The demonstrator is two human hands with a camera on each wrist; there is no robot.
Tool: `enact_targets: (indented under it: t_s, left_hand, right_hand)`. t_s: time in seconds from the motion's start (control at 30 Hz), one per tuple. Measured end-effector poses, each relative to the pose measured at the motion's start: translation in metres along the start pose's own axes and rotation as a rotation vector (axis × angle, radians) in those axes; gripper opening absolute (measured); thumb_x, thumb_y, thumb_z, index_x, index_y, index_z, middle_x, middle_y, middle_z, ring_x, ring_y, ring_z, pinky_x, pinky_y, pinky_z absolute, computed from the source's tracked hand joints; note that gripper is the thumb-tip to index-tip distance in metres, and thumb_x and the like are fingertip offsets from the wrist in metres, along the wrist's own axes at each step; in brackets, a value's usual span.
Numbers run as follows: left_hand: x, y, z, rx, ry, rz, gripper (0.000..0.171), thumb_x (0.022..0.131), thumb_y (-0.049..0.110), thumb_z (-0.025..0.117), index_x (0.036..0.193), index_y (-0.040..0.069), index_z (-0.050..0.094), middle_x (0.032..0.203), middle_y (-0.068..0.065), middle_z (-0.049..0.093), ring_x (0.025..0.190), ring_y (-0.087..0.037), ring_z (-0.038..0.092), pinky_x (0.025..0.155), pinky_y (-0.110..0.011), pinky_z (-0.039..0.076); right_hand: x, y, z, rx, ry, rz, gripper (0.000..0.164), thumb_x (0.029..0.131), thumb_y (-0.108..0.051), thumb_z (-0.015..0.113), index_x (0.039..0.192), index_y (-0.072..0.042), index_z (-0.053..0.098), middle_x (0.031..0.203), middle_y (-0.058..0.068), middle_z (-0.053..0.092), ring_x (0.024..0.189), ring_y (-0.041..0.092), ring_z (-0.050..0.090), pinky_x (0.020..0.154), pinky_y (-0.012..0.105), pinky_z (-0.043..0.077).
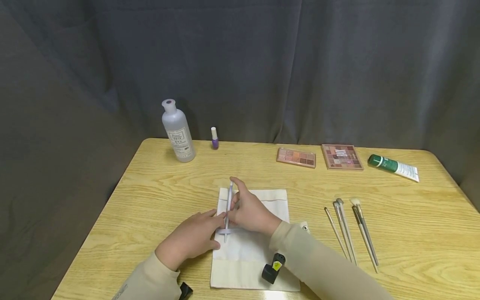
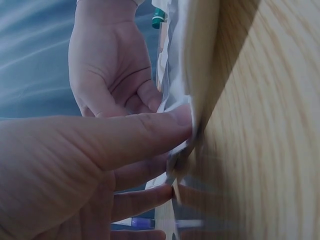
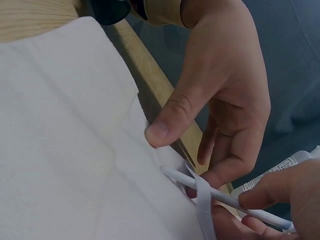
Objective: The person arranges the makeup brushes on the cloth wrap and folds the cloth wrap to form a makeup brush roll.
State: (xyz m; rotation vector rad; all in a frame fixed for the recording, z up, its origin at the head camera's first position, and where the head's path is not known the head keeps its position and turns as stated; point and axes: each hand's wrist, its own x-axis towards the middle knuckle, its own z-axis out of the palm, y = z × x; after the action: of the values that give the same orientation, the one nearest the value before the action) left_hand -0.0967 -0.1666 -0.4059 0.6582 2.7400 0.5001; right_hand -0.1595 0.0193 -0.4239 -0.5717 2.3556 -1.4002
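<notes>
A white cloth roll lies flat at the front middle, with a pale elastic band across it. My right hand pinches a slim white stick, perhaps a makeup brush, whose far end has the index fingertip on it. In the right wrist view the stick's near tip passes under the band. At the cloth's left edge, my left hand holds the border, thumb on top and index finger close to the band. The left fingers' undersides are partly hidden.
Several makeup brushes lie to the right. Along the back stand a clear bottle and a purple nail polish. Two eyeshadow palettes and a green-and-white tube lie toward the back right. A dark curtain hangs behind the wooden table.
</notes>
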Motion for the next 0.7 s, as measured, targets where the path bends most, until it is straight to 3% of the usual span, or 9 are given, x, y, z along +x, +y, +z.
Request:
enact_targets:
  t_s: [0.37,0.5,0.7]
  left_hand:
    - [0.0,0.0004,-0.0013,0.004,-0.013,-0.021,0.064,0.081,0.022,0.085,0.138,0.005,0.06,0.146,-0.022,0.051,0.133,-0.042,0.05,0.108,-0.058,0.042]
    - [0.0003,0.0016,-0.0022,0.012,-0.021,-0.028,0.064,0.082,0.022,0.084,0.139,0.006,0.059,0.147,-0.022,0.05,0.136,-0.04,0.048,0.11,-0.058,0.04]
    - [0.001,0.0015,-0.0026,0.021,-0.021,-0.01,0.055,0.083,0.021,0.083,0.133,0.008,0.064,0.145,-0.018,0.054,0.139,-0.038,0.045,0.112,-0.058,0.037]
  right_hand:
    - [-0.002,0.0003,0.0034,0.004,-0.042,0.06,0.088,0.083,0.0,0.072,0.154,-0.002,0.019,0.092,0.005,0.061,0.071,0.015,0.063,0.062,0.029,0.053]
    - [-0.0034,-0.0002,0.0039,-0.033,-0.05,0.055,0.068,0.088,-0.004,0.069,0.145,0.0,0.031,0.087,0.003,0.062,0.067,0.012,0.059,0.057,0.025,0.048]
    - [-0.0041,0.0007,0.0045,-0.14,-0.07,0.052,0.032,0.09,-0.007,0.068,0.119,-0.004,0.053,0.079,-0.001,0.06,0.063,0.011,0.052,0.054,0.023,0.042]
